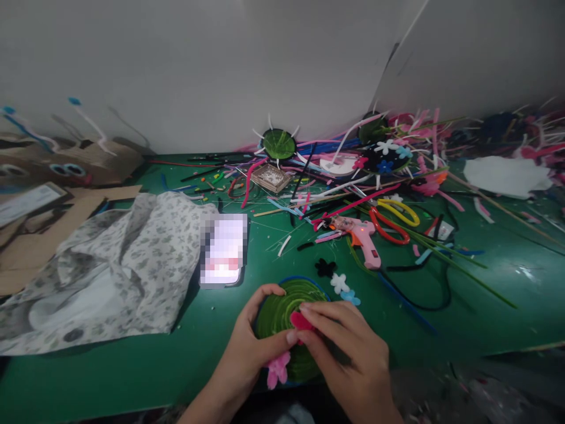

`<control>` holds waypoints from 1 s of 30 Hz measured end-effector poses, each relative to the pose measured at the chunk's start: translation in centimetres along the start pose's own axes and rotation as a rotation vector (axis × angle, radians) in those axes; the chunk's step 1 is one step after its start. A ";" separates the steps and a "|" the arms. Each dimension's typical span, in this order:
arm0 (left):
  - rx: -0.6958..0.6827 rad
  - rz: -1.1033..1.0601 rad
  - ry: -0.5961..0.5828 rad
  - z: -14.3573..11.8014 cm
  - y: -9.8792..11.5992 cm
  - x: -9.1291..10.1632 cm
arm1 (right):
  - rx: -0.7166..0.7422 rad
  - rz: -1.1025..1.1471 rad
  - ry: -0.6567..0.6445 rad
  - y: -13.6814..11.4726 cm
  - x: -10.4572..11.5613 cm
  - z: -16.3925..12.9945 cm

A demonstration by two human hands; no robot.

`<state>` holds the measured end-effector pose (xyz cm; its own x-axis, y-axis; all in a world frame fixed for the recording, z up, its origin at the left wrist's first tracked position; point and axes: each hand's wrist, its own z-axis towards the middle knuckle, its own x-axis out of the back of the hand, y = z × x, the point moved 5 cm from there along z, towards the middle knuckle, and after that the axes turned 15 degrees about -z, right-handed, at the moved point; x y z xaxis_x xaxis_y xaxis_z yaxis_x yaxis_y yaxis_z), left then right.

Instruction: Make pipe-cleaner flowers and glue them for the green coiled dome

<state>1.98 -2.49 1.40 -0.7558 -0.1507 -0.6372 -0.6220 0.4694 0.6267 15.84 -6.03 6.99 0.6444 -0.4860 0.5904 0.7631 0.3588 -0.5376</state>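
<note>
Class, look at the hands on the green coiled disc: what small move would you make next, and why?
Probably press the red flower flat for a moment. The right hand pinches it against the green coiled disc, which the left hand steadies beside a pink flower. The pink glue gun lies set down nearby, which suggests glue may be setting.

Head camera looks down, close over green table (132, 365).

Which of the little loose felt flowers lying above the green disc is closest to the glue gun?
The black flower. It lies just left of the pink glue gun, while the white flower and the blue flower sit lower, toward the green disc.
</note>
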 end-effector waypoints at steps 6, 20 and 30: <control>0.079 -0.079 -0.025 -0.2 0.0 -0.3 | 0.025 -0.014 0.030 -0.4 -0.3 -0.3; 0.051 -0.082 0.129 0.0 -0.6 0.0 | 0.007 0.000 0.160 -0.9 -0.4 -0.1; 0.086 -0.100 0.171 0.0 0.5 -0.4 | -0.018 0.042 -0.100 0.8 -0.5 -0.5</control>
<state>1.96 -2.18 2.00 -0.7196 -0.3423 -0.6042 -0.6813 0.5160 0.5191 16.09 -5.90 5.97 0.6782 -0.3885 0.6238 0.7349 0.3624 -0.5732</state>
